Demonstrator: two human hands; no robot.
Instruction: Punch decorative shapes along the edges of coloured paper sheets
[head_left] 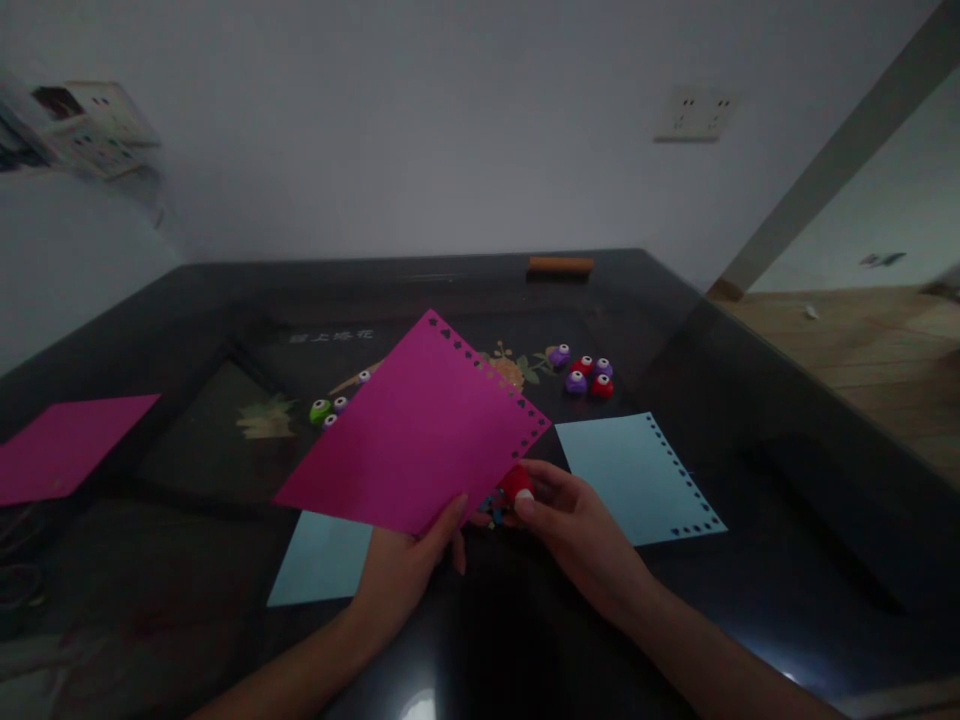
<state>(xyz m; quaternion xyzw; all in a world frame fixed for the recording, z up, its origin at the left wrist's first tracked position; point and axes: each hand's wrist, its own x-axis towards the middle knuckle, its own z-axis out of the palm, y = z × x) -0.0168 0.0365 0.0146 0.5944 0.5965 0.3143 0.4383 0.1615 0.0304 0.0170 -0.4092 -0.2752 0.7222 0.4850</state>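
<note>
While your left hand (409, 560) pinches the magenta sheet (420, 430), thumb on top, your right hand's (574, 515) fingers curl closed round a red punch (516, 482) by its edge; pale-blue sheet (637, 480) right of them.

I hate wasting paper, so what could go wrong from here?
The left hand holds the pink sheet only near one corner, so it might bend or slip. The red punch in the right hand sits close to existing holes, so a new cut could overlap them. Small coloured bits between the hands might scatter.
</note>
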